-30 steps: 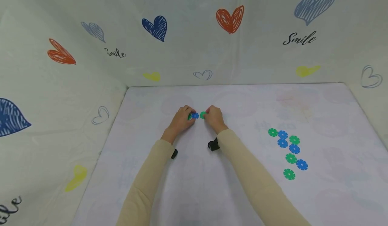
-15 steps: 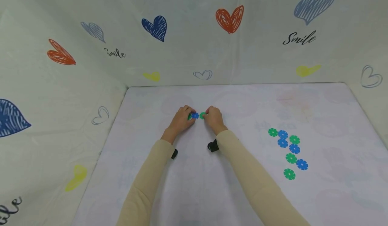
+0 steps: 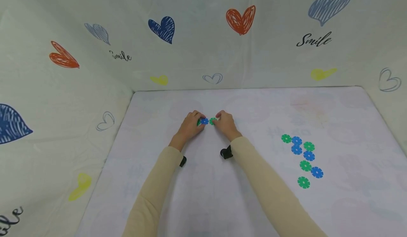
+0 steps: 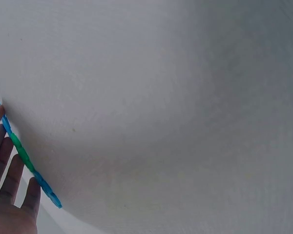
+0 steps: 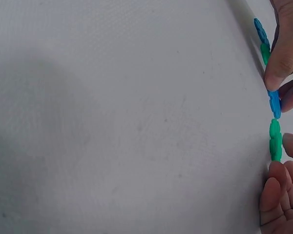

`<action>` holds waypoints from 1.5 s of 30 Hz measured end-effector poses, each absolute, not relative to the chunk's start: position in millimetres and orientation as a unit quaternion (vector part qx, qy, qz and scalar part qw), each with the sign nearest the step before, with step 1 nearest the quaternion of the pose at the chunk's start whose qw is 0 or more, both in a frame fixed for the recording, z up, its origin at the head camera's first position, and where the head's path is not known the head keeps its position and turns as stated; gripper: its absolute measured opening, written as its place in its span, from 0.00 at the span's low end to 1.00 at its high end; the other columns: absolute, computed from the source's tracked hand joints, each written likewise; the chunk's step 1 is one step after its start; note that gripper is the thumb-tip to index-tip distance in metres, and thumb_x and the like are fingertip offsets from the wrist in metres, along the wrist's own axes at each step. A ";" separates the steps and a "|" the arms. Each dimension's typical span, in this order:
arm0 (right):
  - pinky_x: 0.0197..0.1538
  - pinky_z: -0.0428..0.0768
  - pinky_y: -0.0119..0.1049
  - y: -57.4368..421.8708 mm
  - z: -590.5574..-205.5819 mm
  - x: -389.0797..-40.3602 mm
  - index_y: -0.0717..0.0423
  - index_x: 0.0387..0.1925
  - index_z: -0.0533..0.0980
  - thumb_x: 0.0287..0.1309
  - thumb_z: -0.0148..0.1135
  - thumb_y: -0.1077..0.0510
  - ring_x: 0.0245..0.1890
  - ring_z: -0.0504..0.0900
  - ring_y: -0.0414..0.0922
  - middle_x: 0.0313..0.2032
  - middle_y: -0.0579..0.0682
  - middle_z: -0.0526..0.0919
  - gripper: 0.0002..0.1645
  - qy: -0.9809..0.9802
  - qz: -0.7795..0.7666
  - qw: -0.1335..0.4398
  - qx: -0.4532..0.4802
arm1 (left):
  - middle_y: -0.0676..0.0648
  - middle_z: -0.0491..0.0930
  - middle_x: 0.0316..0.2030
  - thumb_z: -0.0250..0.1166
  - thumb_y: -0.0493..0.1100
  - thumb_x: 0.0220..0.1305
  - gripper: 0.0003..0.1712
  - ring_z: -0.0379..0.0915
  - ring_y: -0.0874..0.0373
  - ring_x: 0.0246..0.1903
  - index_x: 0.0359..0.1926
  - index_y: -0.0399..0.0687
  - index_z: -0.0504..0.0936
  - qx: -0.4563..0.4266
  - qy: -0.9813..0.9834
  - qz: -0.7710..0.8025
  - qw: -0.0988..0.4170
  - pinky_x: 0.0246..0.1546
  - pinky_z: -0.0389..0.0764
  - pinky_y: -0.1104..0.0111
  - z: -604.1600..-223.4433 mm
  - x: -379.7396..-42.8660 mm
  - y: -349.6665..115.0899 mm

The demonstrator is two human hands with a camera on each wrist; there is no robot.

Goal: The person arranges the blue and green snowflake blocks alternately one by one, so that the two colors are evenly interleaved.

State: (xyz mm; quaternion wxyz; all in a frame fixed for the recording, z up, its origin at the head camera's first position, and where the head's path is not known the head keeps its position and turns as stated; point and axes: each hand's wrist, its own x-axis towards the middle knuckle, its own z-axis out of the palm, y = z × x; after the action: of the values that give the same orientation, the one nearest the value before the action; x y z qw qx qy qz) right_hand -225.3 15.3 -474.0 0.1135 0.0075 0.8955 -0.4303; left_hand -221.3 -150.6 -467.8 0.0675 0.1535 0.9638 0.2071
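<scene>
Near the table's far edge, my left hand (image 3: 190,124) pinches a blue notched plastic disc (image 3: 205,121) between thumb and fingers. A green disc (image 3: 199,122) shows partly beneath that hand. In the left wrist view, more blue and green discs (image 4: 22,152) run in a line along the fingers. Just to the right, my right hand (image 3: 225,124) holds another green disc (image 3: 212,121) by its right side. The right wrist view shows this green disc (image 5: 275,139) end to end with the blue disc (image 5: 274,104), a tiny gap between them. Fingers hide part of the row.
On the right of the white table (image 3: 203,194) lie several loose discs, green ones (image 3: 303,182) and blue ones (image 3: 317,172), some touching. A pale cloth wall (image 3: 197,60) printed with hearts rises behind the table. Another cloth wall (image 3: 63,106) stands at the left.
My right wrist and forearm have shifted slightly to the right, and the right fingers have spread a little at the green disc. The left hand and the loose discs stay put.
</scene>
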 end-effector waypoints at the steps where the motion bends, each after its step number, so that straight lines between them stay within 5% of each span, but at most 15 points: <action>1: 0.42 0.75 0.39 16.8 -474.9 -225.2 0.63 0.48 0.72 0.58 0.59 0.57 0.37 0.75 0.48 0.37 0.58 0.78 0.19 0.895 -0.432 0.114 0.001 | 0.44 0.72 0.51 0.62 0.42 0.61 0.18 0.67 0.48 0.52 0.51 0.44 0.76 0.154 0.964 0.208 0.067 0.56 0.69 0.57 -467.7 -221.2 -150.5; 17: 0.37 0.71 0.35 20.7 -478.0 -225.5 0.62 0.50 0.73 0.54 0.61 0.63 0.33 0.71 0.46 0.32 0.55 0.73 0.20 0.904 -0.408 0.122 -0.045 | 0.44 0.72 0.51 0.63 0.42 0.60 0.18 0.67 0.48 0.52 0.51 0.43 0.76 0.152 0.964 0.206 0.067 0.56 0.69 0.57 -467.3 -220.7 -148.6; 45: 0.46 0.74 0.40 16.5 -473.8 -226.4 0.59 0.51 0.74 0.56 0.60 0.62 0.37 0.72 0.47 0.37 0.56 0.75 0.20 0.908 -0.397 0.125 -0.040 | 0.44 0.73 0.50 0.63 0.41 0.60 0.18 0.67 0.48 0.51 0.51 0.43 0.76 0.153 0.964 0.207 0.063 0.55 0.69 0.58 -468.7 -222.4 -150.6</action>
State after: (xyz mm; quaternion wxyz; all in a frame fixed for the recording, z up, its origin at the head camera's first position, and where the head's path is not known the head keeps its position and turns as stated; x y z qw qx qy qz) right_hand -226.4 16.5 -473.8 0.1254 -0.0403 0.9083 -0.3971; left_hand -222.4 -150.6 -468.7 0.0628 0.1534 0.9642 0.2070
